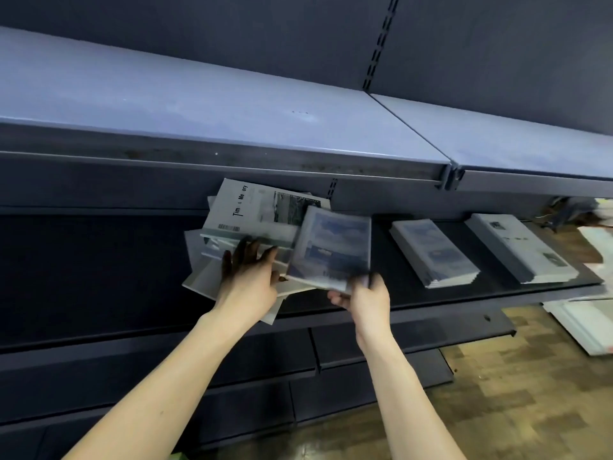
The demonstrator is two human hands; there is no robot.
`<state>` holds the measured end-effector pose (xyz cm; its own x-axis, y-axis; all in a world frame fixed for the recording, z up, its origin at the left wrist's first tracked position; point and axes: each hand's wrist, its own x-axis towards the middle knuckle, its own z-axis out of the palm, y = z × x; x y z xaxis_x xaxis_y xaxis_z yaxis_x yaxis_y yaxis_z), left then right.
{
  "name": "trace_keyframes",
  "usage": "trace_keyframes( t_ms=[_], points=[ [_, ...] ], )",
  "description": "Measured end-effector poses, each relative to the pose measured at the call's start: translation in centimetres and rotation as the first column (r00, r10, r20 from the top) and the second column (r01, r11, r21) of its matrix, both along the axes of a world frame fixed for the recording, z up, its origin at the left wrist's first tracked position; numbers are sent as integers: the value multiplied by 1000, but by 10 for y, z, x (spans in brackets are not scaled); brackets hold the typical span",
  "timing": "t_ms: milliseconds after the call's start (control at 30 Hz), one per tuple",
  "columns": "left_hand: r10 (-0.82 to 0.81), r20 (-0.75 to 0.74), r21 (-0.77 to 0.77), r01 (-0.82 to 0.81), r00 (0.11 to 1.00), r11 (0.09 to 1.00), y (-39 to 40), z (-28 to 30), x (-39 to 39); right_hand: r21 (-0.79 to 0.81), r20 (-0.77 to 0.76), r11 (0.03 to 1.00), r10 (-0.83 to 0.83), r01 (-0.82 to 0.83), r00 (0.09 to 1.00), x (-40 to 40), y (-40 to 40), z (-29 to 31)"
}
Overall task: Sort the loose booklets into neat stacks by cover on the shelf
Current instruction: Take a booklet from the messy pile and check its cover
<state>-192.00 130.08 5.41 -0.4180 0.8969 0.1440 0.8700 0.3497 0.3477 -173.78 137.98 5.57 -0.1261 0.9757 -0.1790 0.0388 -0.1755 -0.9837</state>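
Observation:
A messy pile of loose booklets point(232, 214) lies on the dark middle shelf point(99, 260), topped by a grey cover reading "Time & Memory". My left hand point(248, 273) rests on the pile with straight, spread fingers. My right hand point(361, 293) grips the near edge of a blue-sky cover booklet point(331, 247), lifted and tilted over the pile's right side, blurred. To the right sit two neat stacks: a blue-sky cover stack point(434, 254) and a grey cover stack point(520, 247).
The upper shelf point(199, 104) overhangs the pile closely. More white papers point(590, 323) lie at the far right on the shelf and on the wooden floor. Lower shelf edges jut out below my forearms.

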Motion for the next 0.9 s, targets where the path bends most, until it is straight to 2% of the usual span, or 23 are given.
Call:
trace_keyframes(
  t_ms=[167,400,467,567,767,900],
  points=[
    [-67,-15,12,67,998,998,16,3,23,42,-72,985,-162,165,984,37,8,-2],
    [-169,23,-4,170,985,986,46,11,86,80,-94,951,-292,300,952,95,18,5],
    [-196,62,-14,197,979,980,54,14,108,73,-105,940,-326,334,940,115,22,4],
    [-239,43,-30,241,970,970,66,16,142,45,-110,921,-379,386,919,148,29,3],
    [-328,9,-30,328,945,944,91,14,211,-10,-126,897,-439,442,889,217,40,3],
    [-370,-13,-50,369,929,928,106,7,260,-48,-117,905,-424,422,898,260,49,3]
  ],
)
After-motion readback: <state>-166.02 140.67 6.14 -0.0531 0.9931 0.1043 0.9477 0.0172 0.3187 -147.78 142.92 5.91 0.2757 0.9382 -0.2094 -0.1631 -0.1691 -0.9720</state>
